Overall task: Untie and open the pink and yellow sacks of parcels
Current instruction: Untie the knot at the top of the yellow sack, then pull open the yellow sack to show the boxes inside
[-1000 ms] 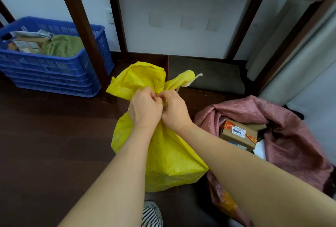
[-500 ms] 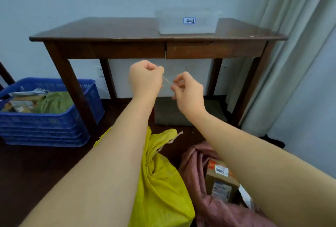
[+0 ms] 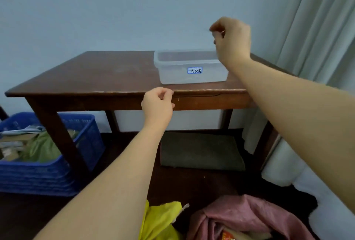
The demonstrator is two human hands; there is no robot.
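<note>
The yellow sack (image 3: 159,222) lies on the floor at the bottom edge, its neck loose, partly hidden by my left forearm. Right of it sits the pink sack (image 3: 249,216), open, with a parcel (image 3: 230,237) showing inside. My right hand (image 3: 232,41) is raised above a clear plastic box (image 3: 172,74) on the table, fingertips pinched on a small thin tie that is barely visible. My left hand (image 3: 157,107) hangs in front of the table's front edge, fingers curled shut, with nothing seen in it.
A dark wooden table (image 3: 96,78) stands ahead against the wall. A blue crate (image 3: 48,178) with parcels and a green bag sits on the floor at left. A dark mat (image 3: 199,151) lies under the table. Pale curtains (image 3: 317,28) hang at right.
Both hands left the yellow sack's knot and rose with a thin tie between them. Now the right hand is up over the clear box, the left lower, and the view has tilted up.
</note>
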